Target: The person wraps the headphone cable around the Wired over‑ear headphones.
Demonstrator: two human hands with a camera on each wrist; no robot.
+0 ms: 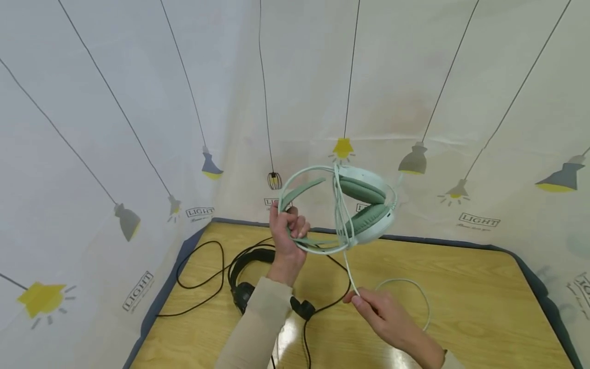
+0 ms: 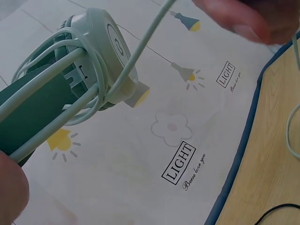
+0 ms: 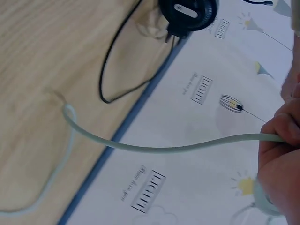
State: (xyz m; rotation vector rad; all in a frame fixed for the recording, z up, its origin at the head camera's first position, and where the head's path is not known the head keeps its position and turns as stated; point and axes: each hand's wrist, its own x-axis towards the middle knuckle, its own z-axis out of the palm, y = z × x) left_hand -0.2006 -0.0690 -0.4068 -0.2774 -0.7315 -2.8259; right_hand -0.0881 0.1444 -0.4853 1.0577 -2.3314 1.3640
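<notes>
A pair of mint-green headphones (image 1: 372, 179) is up in the air over the table, its two padded ear cups to the right. My left hand (image 1: 287, 238) grips the headband (image 1: 288, 184) at its left side. Several turns of pale green cable (image 2: 101, 70) wrap around the headphones beside the ear cups. From these turns a length of cable (image 1: 349, 269) runs down taut to my right hand (image 1: 389, 320), which pinches it between thumb and fingers. Past that hand, the loose cable (image 3: 164, 150) hangs in a curve toward the table.
Black headphones (image 1: 238, 271) lie on the wooden table (image 1: 461, 287) behind my left forearm. Their black cable (image 1: 222, 266) loops out to the left. A small black piece (image 1: 304, 309) shows beside my left sleeve. A lamp-printed sheet (image 1: 313, 102) rises around the table's back and sides.
</notes>
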